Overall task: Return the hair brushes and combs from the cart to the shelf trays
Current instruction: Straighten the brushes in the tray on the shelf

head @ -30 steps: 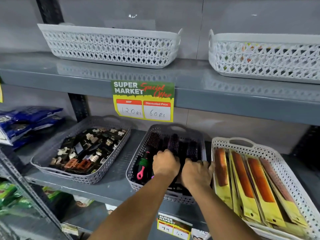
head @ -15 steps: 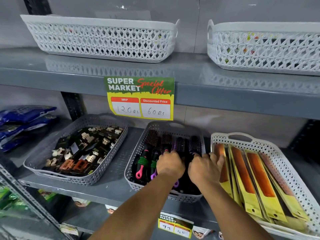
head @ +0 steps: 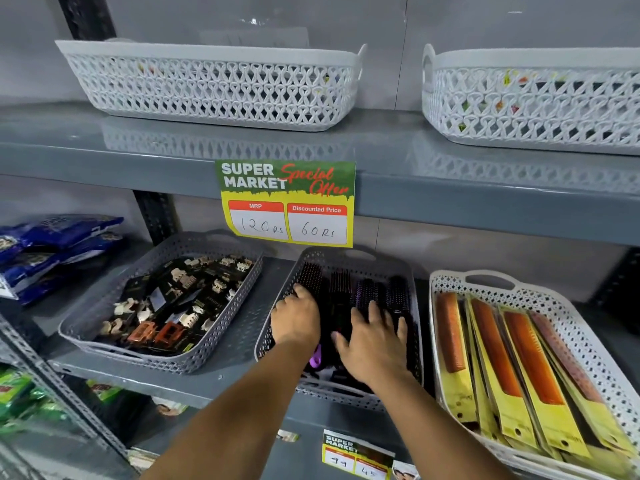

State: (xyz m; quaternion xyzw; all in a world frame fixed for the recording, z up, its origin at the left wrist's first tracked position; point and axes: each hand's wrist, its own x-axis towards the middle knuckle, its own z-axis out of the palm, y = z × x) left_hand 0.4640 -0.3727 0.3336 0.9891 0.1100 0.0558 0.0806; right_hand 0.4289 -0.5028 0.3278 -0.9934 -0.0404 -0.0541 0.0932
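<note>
A grey mesh tray [head: 277, 341] on the middle shelf holds several round hair brushes [head: 341, 289] with black and purple bristles, lying side by side. My left hand [head: 298, 320] is in the tray's left part, fingers curled down over the leftmost brush [head: 310, 277]. My right hand [head: 375, 337] lies flat on the brushes to the right, fingers spread, holding nothing. A purple handle [head: 316, 358] shows between my wrists. To the right, a white tray [head: 491, 277] holds several packaged orange combs [head: 530, 358]. No cart is in view.
A grey tray of hair clips [head: 166, 306] sits to the left of the brush tray. Two white baskets [head: 214, 88] [head: 530, 98] stand on the upper shelf. A price sign [head: 287, 202] hangs from that shelf's edge. Blue packets [head: 52, 247] lie at far left.
My left hand has slid left onto the leftmost brush. My right hand has opened from a fist and spread flat over the brushes. The camera view has dropped slightly.
</note>
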